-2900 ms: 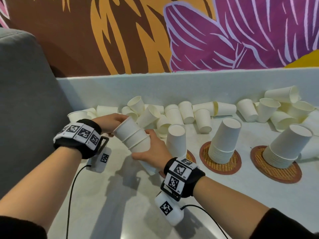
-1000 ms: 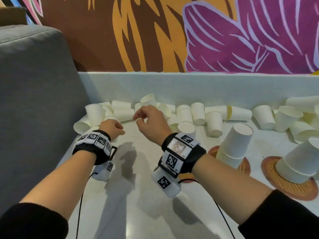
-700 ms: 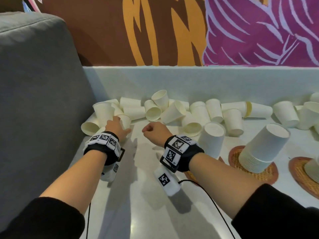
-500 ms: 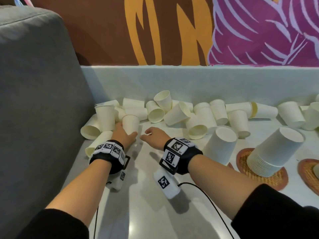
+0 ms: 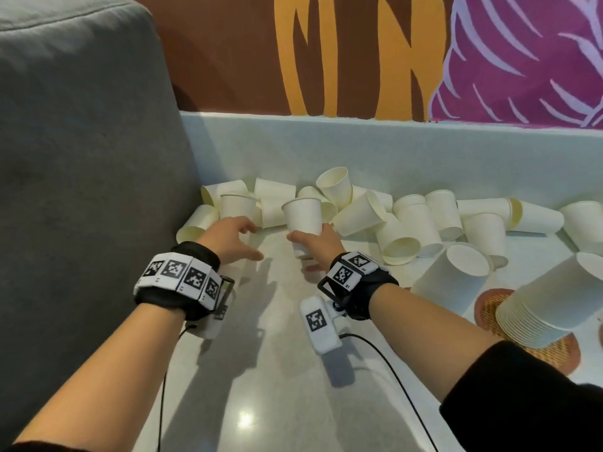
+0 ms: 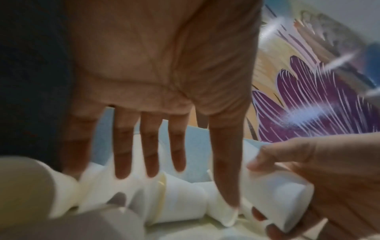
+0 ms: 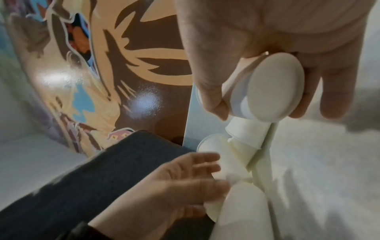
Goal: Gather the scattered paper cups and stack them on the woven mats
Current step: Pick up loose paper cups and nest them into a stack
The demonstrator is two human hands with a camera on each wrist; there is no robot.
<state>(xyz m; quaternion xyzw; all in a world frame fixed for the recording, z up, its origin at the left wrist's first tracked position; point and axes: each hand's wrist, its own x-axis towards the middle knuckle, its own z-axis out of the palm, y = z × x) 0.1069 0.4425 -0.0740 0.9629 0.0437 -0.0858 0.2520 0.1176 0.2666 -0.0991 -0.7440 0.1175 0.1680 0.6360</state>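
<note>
My right hand (image 5: 308, 238) grips a white paper cup (image 5: 302, 216) round its lower part and holds it upright, mouth up, just above the table. The right wrist view shows the cup's base (image 7: 275, 84) between thumb and fingers. My left hand (image 5: 253, 241) hovers open beside it, fingers straight (image 6: 150, 154), over the scattered cups (image 5: 261, 203) in the left corner. More loose cups (image 5: 408, 220) lie along the back wall. Two inverted stacks (image 5: 453, 282) (image 5: 554, 301) stand at the right, the far one on a woven mat (image 5: 558, 353).
A grey sofa cushion (image 5: 81, 158) borders the table on the left. A low pale wall (image 5: 359, 148) runs behind the cups, under a painted mural. The pale tabletop (image 5: 261, 370) stretches toward me, with wrist cables (image 5: 391, 370) trailing over it.
The upright cup that my left hand touched is now in my right hand, lifted and moved right. My left hand has let go and spread open.
</note>
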